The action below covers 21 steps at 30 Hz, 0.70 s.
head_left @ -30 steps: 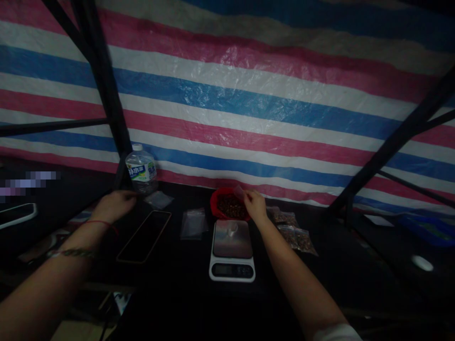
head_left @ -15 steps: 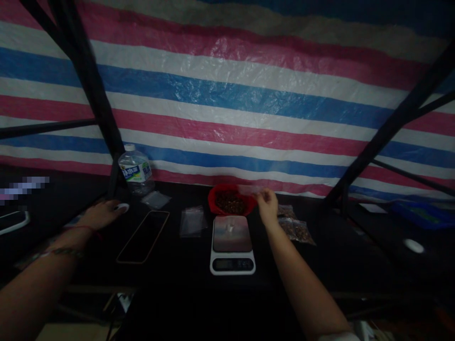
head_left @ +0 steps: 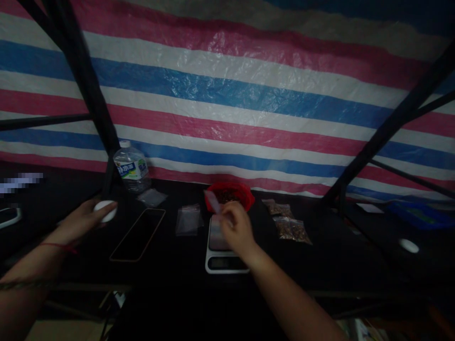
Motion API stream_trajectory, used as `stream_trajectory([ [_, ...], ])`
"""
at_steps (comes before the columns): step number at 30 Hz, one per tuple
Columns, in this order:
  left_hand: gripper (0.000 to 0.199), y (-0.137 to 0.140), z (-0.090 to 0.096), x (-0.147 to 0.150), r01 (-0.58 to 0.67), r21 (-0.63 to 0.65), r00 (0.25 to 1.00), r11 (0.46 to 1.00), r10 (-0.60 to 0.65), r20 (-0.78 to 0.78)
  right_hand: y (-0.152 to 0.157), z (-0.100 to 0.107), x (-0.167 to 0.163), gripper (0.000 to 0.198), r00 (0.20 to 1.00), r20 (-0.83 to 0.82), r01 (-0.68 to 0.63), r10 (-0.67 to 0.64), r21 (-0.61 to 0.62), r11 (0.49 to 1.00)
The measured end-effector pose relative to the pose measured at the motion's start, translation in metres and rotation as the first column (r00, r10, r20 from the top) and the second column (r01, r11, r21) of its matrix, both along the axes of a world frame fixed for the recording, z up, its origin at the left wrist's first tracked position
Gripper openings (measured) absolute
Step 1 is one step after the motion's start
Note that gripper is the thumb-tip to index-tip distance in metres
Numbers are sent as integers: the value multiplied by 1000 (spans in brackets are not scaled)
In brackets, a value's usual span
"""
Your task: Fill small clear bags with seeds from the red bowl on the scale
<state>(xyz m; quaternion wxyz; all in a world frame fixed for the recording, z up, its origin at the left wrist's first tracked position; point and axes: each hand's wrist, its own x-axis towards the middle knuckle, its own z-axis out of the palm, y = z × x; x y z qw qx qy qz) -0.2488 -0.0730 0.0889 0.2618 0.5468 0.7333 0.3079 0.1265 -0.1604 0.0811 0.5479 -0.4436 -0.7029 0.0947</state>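
Note:
My left hand is closed round a smooth white oval object, held just above the table left of a phone. My right hand is over a white kitchen scale and hides part of its metal plate. Its fingers pinch a thin translucent plastic piece, blurred, whose exact kind I cannot make out. That piece reaches in front of a red bowl of small brown bits behind the scale. Left of the scale lies a stack of clear plastic bags.
Several filled zip bags lie right of the scale. A large plastic bottle stands at the back left, with another clear bag near its base. At right are a blue tray and a white oval object.
My right hand has moved left and nearer, from beside the bowl to over the scale, with the plastic piece. My left hand has drawn back, lifting the white oval object into fuller view.

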Motion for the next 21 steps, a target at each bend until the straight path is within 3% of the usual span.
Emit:
stream_trajectory([
  [3,62,-31,-6,13,25,18,921,1000,-30,389,15,-10,-63,12,923,343,-134,174,-137,981],
  [5,73,-52,-13,19,74,-11,853,997,-58,519,26,-21,-85,12,837,487,-117,249,-284,952],
  [7,74,-72,-22,23,87,-42,805,995,-45,592,29,-28,-93,24,808,529,-71,261,-354,933],
  [9,69,-92,-33,29,95,-78,783,992,-26,621,18,-30,-94,31,858,453,-72,244,-365,928],
  [11,56,-110,-45,39,94,-58,802,994,-41,595,-3,-29,-95,35,915,281,-162,289,-402,901],
  [13,44,-126,-56,53,112,-47,793,993,-60,607,-28,-29,-97,55,906,96,-320,413,-485,814],
  [15,41,-140,-64,69,142,-65,726,988,-59,685,-48,-32,-100,61,893,0,-381,451,-533,756],
  [19,49,-154,-72,94,162,-145,544,976,34,839,-65,-44,-97,45,925,-51,-346,376,-524,779],
  [21,53,-157,-72,100,162,-197,461,967,102,881,-67,-50,-90,46,920,-111,-374,375,-529,761],
])
